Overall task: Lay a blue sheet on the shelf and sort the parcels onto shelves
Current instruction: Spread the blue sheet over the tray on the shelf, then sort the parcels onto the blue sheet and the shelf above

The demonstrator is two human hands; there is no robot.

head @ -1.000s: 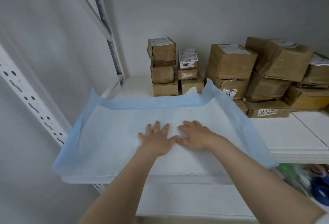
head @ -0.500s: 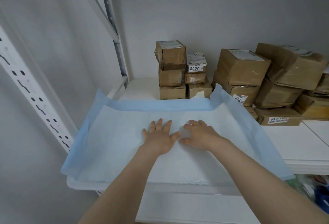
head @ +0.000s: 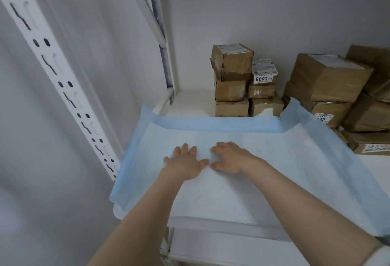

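A pale blue sheet (head: 274,172) with darker blue borders lies spread over the left part of the white shelf (head: 190,101). Its left and right borders curl upward. My left hand (head: 185,164) and my right hand (head: 230,158) press flat on the sheet's middle, side by side, fingers spread and thumbs almost touching. Behind the sheet stand brown cardboard parcels: a small stack (head: 232,79) with a box labelled 2008 (head: 263,75) beside it, and larger boxes (head: 327,79) piled at the right.
A white perforated upright (head: 52,67) rises at the left front, and a grey rear post (head: 160,33) stands by the wall. A lower shelf (head: 221,246) shows beneath. Bare white shelf lies behind the sheet at the back left corner.
My view has swung left and down, so the shelf and parcels sit further right. Both hands stay flat on the sheet in nearly the same spot.
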